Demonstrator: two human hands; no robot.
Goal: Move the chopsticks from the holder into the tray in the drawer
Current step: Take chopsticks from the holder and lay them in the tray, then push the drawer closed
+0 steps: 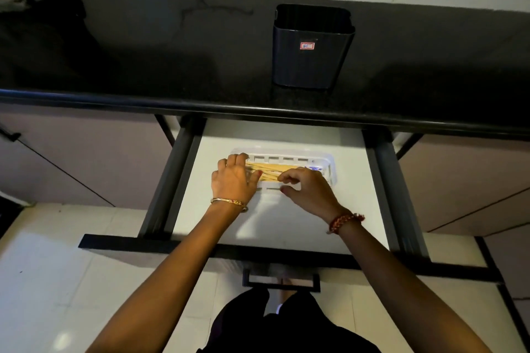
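Chopsticks [268,171] flat, long axis L-R

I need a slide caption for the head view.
Both hands arrange chopsticks in the drawer's tray.

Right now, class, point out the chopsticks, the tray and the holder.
chopsticks [268,171], head view, middle of the bundle.
tray [329,162], head view, right rim.
holder [309,63], head view, front wall.

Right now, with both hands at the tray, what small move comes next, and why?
Probably nudge the crossed chopsticks straight with the left hand and right hand. They already lie in the tray, some askew, and the holder shows none.
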